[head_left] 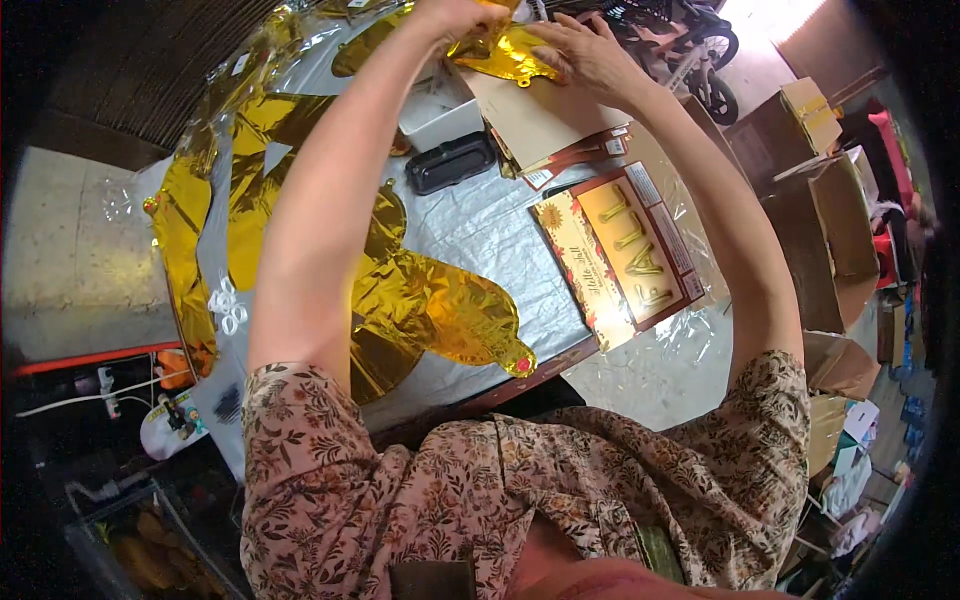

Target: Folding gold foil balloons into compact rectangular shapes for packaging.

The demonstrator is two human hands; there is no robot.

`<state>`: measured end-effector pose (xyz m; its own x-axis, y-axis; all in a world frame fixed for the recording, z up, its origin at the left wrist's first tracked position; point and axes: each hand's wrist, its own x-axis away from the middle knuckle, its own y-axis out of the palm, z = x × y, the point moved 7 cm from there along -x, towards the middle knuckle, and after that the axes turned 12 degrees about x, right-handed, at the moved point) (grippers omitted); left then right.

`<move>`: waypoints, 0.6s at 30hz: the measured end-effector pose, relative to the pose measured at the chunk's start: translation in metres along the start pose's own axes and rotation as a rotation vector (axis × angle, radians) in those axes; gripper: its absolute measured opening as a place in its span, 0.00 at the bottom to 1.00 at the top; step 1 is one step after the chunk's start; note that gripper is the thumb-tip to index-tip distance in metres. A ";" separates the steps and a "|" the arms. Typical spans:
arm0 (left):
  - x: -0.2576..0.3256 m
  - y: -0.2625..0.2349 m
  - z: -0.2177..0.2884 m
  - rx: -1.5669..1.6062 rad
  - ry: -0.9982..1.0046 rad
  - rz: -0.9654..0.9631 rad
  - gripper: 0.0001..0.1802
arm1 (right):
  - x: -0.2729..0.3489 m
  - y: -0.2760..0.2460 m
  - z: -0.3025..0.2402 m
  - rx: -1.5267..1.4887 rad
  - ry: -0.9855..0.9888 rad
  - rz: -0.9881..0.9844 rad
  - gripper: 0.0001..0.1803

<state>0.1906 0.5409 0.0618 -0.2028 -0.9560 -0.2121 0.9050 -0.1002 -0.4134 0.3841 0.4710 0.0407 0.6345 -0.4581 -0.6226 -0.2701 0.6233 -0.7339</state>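
Both my arms reach to the far side of a table covered with silvery sheeting. My left hand is closed on the left side of a flat gold foil balloon. Over its right edge, my right hand grips the same foil with thumb and fingers. Beneath the balloon lies a stack of brown cardboard sheets. A larger gold foil balloon, uninflated and creased, spreads across the table below my left forearm and hangs near the front edge.
A black case sits beside a white box. To the right lies a printed autumn-themed package. More gold foil covers the left. Cardboard boxes stand on the floor at right, with a bicycle behind.
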 end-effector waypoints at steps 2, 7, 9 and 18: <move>0.001 -0.004 0.022 -0.095 0.070 -0.036 0.14 | 0.006 0.016 -0.002 0.185 -0.038 -0.270 0.25; 0.019 -0.003 0.026 0.151 0.004 -0.073 0.15 | -0.037 -0.059 -0.014 -0.394 0.322 0.336 0.18; 0.023 -0.001 0.028 0.017 0.003 -0.009 0.14 | -0.040 -0.047 -0.015 -0.309 0.265 0.137 0.16; 0.006 -0.079 0.030 0.032 -0.020 0.221 0.12 | -0.043 -0.002 0.000 -0.423 0.192 0.260 0.18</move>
<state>0.1290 0.5351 0.1199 0.0093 -0.9610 -0.2765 0.9382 0.1041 -0.3300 0.3570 0.4890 0.0693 0.3746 -0.4550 -0.8079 -0.6941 0.4401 -0.5697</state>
